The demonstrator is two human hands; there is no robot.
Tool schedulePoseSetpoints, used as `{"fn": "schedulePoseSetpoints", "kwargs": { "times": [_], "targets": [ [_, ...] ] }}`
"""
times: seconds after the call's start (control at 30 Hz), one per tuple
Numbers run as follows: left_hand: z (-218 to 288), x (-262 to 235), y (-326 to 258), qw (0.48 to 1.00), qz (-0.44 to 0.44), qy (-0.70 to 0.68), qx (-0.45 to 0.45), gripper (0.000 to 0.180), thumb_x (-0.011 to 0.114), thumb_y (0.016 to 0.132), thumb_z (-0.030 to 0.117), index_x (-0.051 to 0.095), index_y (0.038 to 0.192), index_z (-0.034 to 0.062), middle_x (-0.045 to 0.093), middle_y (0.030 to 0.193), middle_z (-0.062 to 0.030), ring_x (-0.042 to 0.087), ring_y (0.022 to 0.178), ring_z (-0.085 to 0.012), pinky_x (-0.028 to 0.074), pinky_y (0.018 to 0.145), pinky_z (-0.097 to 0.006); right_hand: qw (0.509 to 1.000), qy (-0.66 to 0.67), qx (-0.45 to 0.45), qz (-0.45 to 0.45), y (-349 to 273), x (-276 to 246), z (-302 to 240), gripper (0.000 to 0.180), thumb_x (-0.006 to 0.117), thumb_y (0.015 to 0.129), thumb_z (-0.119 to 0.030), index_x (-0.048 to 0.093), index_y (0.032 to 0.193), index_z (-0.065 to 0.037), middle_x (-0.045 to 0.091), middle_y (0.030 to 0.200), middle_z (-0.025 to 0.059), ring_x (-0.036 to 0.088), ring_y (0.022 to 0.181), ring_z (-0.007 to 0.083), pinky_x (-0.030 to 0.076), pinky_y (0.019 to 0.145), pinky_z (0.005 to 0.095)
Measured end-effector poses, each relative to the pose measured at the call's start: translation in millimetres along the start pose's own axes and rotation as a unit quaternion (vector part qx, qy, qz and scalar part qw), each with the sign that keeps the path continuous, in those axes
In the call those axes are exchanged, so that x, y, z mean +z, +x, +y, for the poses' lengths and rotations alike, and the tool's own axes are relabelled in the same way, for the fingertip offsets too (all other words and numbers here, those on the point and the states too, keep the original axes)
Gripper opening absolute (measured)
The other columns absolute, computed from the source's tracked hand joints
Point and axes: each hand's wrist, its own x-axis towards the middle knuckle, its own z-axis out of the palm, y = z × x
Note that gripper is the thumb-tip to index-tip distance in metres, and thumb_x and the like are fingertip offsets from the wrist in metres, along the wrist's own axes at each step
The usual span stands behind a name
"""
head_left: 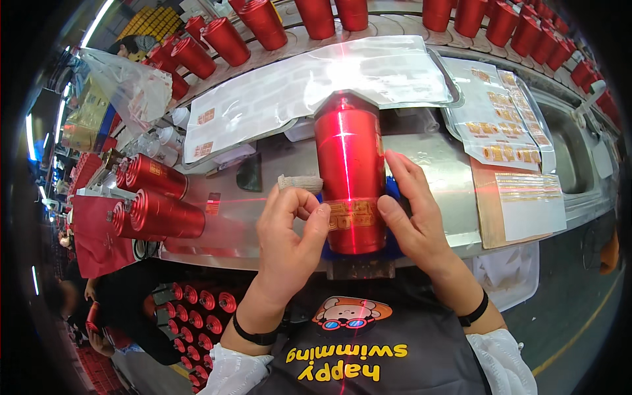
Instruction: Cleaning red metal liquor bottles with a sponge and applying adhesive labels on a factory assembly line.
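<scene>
Two bare hands are coming up from the bottom edge, each with a black band on the wrist. Between them a shiny red can (349, 172) is lying on its side on a blue holder (392, 245), which is sitting on the grey metal worktop (447, 191). A thin red line of light is running along the can.

On one side, the left hand (291, 234) is pressing its thumb on a gold label (350, 216) near the close end of the can. Its other fingers are curling in, and I cannot tell if they are pinching anything. Just past its fingertips a small pale block (299, 182) is lying on the worktop.

On the other side, the right hand (413, 209) is lying flat and open against the can, fingers pointing away from the person.

Beyond both hands a clear plastic sheet (316, 85) is lying flat. Out past the right hand, sheets of gold labels (500, 125) are resting on the worktop. Out past the left hand, more red cans (161, 197) are lying in a pile. Far beyond everything, a row of red cans (316, 16) is curving along the back.
</scene>
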Motion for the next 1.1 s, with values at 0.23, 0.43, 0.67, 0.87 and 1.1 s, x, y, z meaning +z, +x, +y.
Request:
{"fn": "schedulePoseSetpoints", "kwargs": {
  "times": [0.23, 0.43, 0.67, 0.87, 1.1],
  "targets": [
    [-3.8, -1.7, 0.5, 1.0, -0.013, 0.024, -0.005, 0.014, 0.063, 0.082, 0.006, 0.051, 0.077, -0.0005, 0.05, 0.076, -0.0081, 0.049, 0.068, -0.0174, 0.041, 0.063, -0.03, 0.999, -0.04, -0.016, -0.008, 2.3, 3.4, 0.5, 0.058, 0.059, 0.091, -0.02, 0.038, 0.139, 0.004, 0.039, 0.138, 0.0222, 0.038, 0.128, 0.0355, 0.03, 0.107, 0.0403],
    [-3.6, 0.9, -0.4, 1.0, 0.005, 0.006, -0.025, 0.013, 0.063, 0.082, 0.006, 0.052, 0.077, -0.0004, 0.05, 0.074, -0.008, 0.048, 0.068, -0.0176, 0.041, 0.064, -0.031, 1.0, 0.014, 0.009, -0.009, 1.9, 4.1, 4.4, 0.063, 0.061, 0.089, -0.026, 0.038, 0.139, 0.005, 0.039, 0.137, 0.0229, 0.038, 0.125, 0.0364, 0.03, 0.106, 0.0421],
    [-5.3, 1.5, -1.2, 1.0, 0.005, -0.005, -0.017, 0.013, 0.063, 0.082, 0.006, 0.053, 0.078, -0.0006, 0.05, 0.076, -0.0083, 0.049, 0.069, -0.0183, 0.042, 0.065, -0.031, 0.998, -0.066, -0.008, 0.002, 2.9, 11.6, -2.5, 0.069, 0.062, 0.089, -0.031, 0.035, 0.14, 0.007, 0.036, 0.137, 0.0257, 0.038, 0.124, 0.039, 0.03, 0.105, 0.043],
    [-7.0, 1.8, -2.1, 1.0, 0.008, -0.009, -0.015, 0.013, 0.064, 0.082, 0.007, 0.053, 0.078, -0.0008, 0.051, 0.076, -0.0087, 0.05, 0.07, -0.0189, 0.042, 0.066, -0.032, 0.998, -0.054, -0.01, -0.01, 1.6, 7.6, 1.3, 0.061, 0.056, 0.093, -0.027, 0.035, 0.14, 0.007, 0.036, 0.139, 0.024, 0.037, 0.126, 0.0376, 0.029, 0.107, 0.0421],
    [-8.6, 3.3, -2.8, 1.0, 0.006, -0.009, -0.03, 0.014, 0.064, 0.083, 0.007, 0.053, 0.078, -0.0008, 0.051, 0.075, -0.0087, 0.05, 0.07, -0.02, 0.042, 0.066, -0.032, 0.999, -0.045, -0.005, -0.009, 1.0, 7.4, 1.4, 0.052, 0.048, 0.098, -0.022, 0.036, 0.14, 0.007, 0.036, 0.141, 0.0223, 0.036, 0.128, 0.0354, 0.028, 0.108, 0.0401]
  ]
}}
